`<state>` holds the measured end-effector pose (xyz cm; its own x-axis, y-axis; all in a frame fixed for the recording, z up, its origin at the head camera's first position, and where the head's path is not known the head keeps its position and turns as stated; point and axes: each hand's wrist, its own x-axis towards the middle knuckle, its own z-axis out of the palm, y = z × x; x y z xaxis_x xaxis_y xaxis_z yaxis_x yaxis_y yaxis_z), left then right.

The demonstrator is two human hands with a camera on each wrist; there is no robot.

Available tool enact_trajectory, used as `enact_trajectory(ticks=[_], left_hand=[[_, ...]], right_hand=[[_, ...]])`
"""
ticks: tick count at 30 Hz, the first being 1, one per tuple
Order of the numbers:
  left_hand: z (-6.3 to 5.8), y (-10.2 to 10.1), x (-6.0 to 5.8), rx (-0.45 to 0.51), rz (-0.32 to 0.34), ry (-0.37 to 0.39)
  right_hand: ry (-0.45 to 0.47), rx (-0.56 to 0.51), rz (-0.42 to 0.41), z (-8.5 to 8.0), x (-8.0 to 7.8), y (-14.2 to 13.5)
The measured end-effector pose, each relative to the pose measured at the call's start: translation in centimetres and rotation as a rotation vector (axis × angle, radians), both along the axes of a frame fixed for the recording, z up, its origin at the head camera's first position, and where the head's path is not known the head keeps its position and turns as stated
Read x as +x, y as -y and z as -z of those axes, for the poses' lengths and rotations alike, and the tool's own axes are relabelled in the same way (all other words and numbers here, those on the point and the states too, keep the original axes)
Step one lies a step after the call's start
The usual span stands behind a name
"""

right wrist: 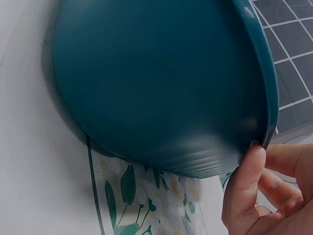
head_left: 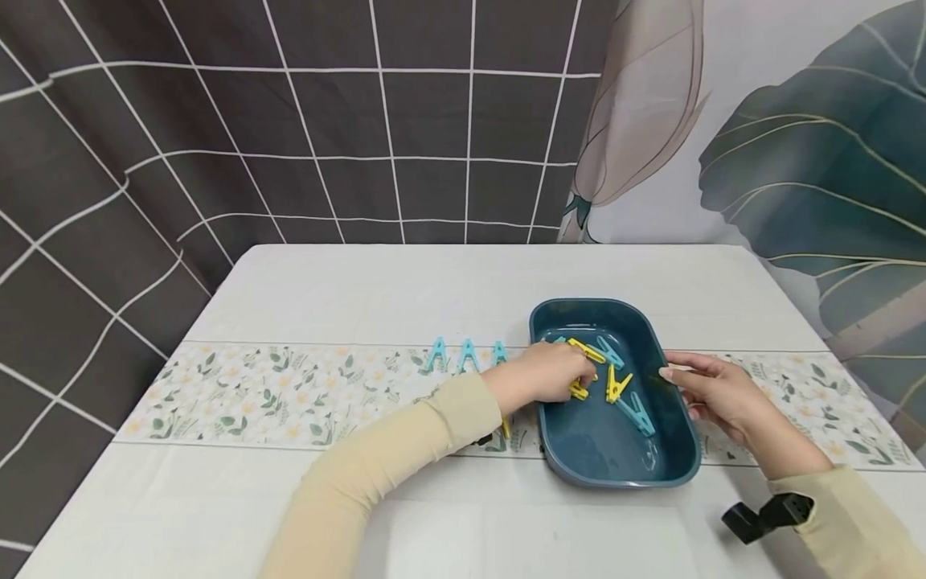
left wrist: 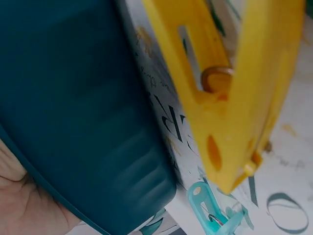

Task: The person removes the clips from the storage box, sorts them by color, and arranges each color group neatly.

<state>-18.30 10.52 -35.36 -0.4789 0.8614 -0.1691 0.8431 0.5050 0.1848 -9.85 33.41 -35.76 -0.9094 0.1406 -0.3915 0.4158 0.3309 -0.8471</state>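
Observation:
A dark teal plastic basin (head_left: pixel 615 474) holds several yellow and light-blue clothespins. My left hand (head_left: pixel 553 372) reaches over its left wall, curled fingers at a yellow clothespin (head_left: pixel 579 391) that they appear to pinch; the fingertips are partly hidden. Beside them lie another yellow clothespin (head_left: pixel 616 384) and a blue clothespin (head_left: pixel 637 415). My right hand (head_left: pixel 723 394) pinches the basin's right rim between thumb and fingers; the right wrist view shows the thumb (right wrist: pixel 244 186) against the outer wall.
Left of the basin, blue clothespins (head_left: pixel 437 354) stand in a row on the white table (head_left: pixel 325 297). A yellow clothespin (left wrist: pixel 215 112) stands close to the basin's left wall, mostly behind my left forearm in the head view. A dark checked curtain (head_left: pixel 434 112) hangs behind the table.

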Motion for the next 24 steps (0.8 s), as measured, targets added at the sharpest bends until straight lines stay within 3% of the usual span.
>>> enact_trajectory(ticks=[9, 16, 24], left_hand=[[-0.01, -0.46, 0.6, -0.045, -0.061, -0.052], [0.15, -0.47, 0.75, -0.035, -0.057, -0.109], [0.38, -0.28, 0.74, -0.019, -0.045, -0.118]], right_hand=[[-0.014, -0.021, 0.01, 0.0, 0.16, -0.21], [-0.008, -0.021, 0.02, 0.16, 0.24, -0.31], [-0.012, -0.02, 0.008, 0.23, 0.21, -0.18]])
